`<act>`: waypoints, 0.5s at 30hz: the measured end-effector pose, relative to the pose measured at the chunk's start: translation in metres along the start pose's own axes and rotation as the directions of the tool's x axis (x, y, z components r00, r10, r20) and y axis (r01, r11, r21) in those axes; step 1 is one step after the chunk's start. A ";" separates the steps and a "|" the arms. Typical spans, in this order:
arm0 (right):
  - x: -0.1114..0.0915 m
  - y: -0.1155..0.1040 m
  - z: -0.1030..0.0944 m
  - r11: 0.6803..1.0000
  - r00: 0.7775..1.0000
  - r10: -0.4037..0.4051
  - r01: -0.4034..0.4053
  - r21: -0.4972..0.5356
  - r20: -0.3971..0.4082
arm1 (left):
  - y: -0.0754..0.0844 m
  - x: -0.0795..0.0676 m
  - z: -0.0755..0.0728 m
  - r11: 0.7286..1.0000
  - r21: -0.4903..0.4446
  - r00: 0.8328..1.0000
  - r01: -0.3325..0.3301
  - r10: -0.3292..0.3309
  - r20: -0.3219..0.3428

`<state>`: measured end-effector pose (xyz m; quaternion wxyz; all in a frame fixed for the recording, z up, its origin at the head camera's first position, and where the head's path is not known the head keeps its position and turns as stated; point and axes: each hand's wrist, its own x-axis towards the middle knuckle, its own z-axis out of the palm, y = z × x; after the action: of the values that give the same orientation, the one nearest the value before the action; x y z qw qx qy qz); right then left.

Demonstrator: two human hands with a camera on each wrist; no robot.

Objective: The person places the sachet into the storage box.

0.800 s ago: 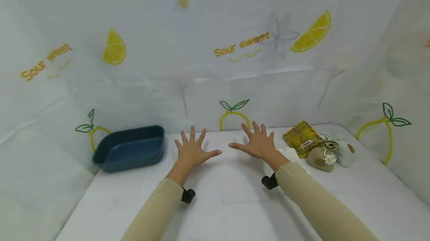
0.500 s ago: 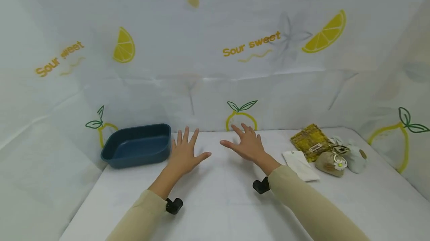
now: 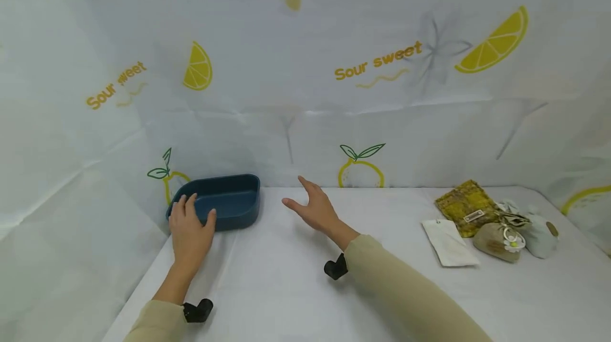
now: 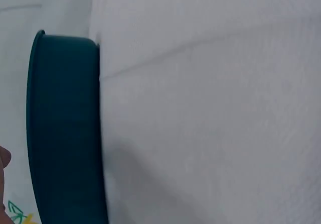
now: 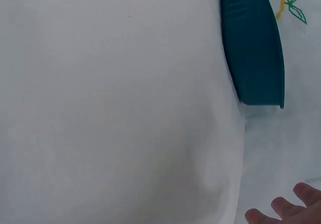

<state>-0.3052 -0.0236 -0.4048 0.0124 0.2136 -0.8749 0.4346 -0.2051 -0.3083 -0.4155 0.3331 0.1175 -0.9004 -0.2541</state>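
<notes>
Nearest me in the head view, two beige sleeves (image 3: 406, 283) reach in from the bottom edge over a white table (image 3: 286, 294), a small black device (image 3: 198, 311) at each wrist. To the right lies a flat white pouch (image 3: 448, 244). Farther in, I see the left hand (image 3: 188, 233) at the near left part of a dark blue tub (image 3: 234, 220), fingers gently bent and a little parted, thumb held away; I see no grip, and I cannot tell whether it touches the rim. The right hand (image 3: 315, 209) is to the right of the tub, apart from it, thumb and fingers spread wide, holding nothing. The tub sits upright at the table's far left, by the wall. Well to the right of both hands, just beyond the white pouch, a tan bag (image 3: 494, 241) with a flower charm (image 3: 513, 241) rests beside a pale grey bag (image 3: 543, 236); behind them lies a yellow patterned pouch (image 3: 463, 204). Farthest off, a white sheet (image 3: 286, 66) printed with lemons and "Sour sweet" forms the backdrop.
</notes>
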 end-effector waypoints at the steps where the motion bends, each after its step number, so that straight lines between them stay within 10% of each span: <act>1: 0.002 -0.003 0.005 1.000 1.000 -0.003 0.003 0.008 0.003 | -0.007 0.001 -0.003 0.999 -0.012 0.999 0.046 -0.047 -0.014; 6: 0.014 -0.017 0.032 0.998 0.999 -0.028 0.027 0.048 0.024 | -0.036 0.007 -0.012 0.941 -0.190 0.960 0.280 -0.279 0.036; 11: 0.021 -0.025 0.059 0.996 0.998 -0.022 0.017 0.085 0.059 | -0.057 0.017 -0.015 0.858 -0.359 0.929 0.367 -0.321 0.183; 15: 0.022 -0.031 0.086 0.989 0.997 -0.007 -0.004 0.145 0.072 | -0.067 0.020 -0.013 0.849 -0.286 0.886 0.445 -0.370 0.279</act>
<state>-0.2988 -0.1138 -0.4307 -0.0347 0.2302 -0.8406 0.4891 -0.2084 -0.3770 -0.4320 0.1881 0.2192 -0.8268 -0.4827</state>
